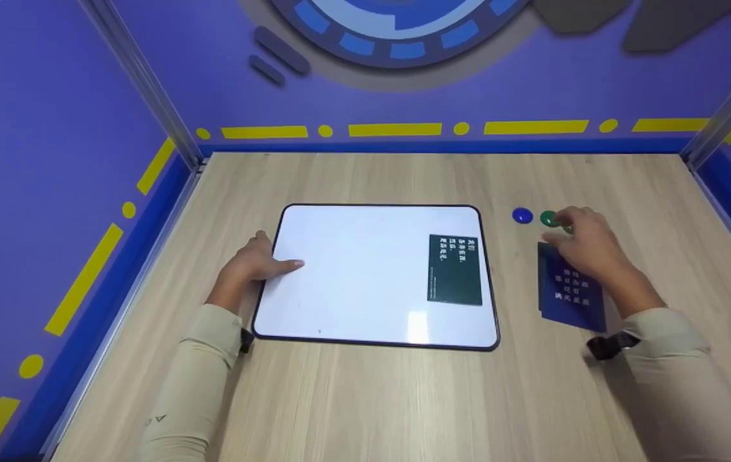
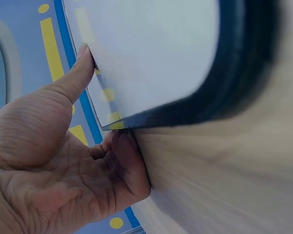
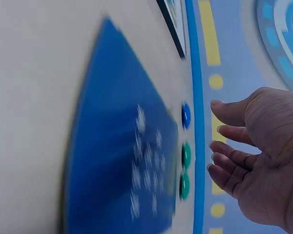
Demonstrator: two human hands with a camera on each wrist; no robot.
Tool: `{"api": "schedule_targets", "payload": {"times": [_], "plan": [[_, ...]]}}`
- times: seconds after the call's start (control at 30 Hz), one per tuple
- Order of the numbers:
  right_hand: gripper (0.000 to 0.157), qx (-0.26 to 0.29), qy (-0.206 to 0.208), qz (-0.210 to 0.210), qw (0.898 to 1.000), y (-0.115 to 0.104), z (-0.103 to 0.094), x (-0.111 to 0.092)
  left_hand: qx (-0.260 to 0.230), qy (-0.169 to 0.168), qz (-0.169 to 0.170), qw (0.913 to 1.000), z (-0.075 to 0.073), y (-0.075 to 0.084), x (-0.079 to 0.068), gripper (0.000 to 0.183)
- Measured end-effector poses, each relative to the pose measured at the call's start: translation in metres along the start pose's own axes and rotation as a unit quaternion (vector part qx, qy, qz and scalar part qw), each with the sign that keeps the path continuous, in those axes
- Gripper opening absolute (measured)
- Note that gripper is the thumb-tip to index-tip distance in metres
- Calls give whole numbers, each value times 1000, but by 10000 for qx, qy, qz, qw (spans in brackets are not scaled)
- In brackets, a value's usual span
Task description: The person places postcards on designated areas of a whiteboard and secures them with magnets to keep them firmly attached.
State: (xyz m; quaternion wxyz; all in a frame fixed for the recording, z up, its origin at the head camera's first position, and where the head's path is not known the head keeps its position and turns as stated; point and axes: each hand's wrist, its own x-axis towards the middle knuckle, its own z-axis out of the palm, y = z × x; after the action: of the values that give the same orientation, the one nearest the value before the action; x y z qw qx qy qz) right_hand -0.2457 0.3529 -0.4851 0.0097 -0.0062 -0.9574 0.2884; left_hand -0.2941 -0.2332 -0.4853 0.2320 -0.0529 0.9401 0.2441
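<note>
A whiteboard [image 1: 352, 276] with a thin black frame lies flat on the table. My left hand [image 1: 253, 260] holds its left edge, the thumb over the white face and the curled fingers [image 2: 132, 161] against the side. A dark green card [image 1: 455, 276] with white writing lies on the board's right part. My right hand [image 1: 590, 247] hovers above blue cards [image 1: 570, 301], fingers slightly bent and apart, holding nothing. Near its fingertips are a green round magnet [image 1: 549, 219] and a second green magnet [image 3: 185, 186], partly hidden by the hand in the head view.
A blue round magnet [image 1: 522, 215] sits left of the green ones, beyond the board's right edge. The wooden table [image 1: 365, 404] is bounded by a purple-blue back wall [image 1: 404, 102] and a left side panel [image 1: 31, 192].
</note>
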Motion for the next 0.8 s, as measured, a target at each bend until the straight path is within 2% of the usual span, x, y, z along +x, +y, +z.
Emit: {"api": "schedule_targets", "payload": {"times": [0.13,0.3,0.5,0.8], "plan": [[51,-16,36,272,9996,16,-12,-5,-51,-15,39,10000,0,0,0,125],[54,-15,-41,418,9991,28,-17,-8,-101,-26,130,9999,0,-1,1,125],[56,139,-70,520,9985,41,-15,-5,-90,-83,101,9999,-2,-4,2,125],[68,590,124,1040,9927,56,-8,3,-138,-84,54,9999,-2,-2,2,125]]}}
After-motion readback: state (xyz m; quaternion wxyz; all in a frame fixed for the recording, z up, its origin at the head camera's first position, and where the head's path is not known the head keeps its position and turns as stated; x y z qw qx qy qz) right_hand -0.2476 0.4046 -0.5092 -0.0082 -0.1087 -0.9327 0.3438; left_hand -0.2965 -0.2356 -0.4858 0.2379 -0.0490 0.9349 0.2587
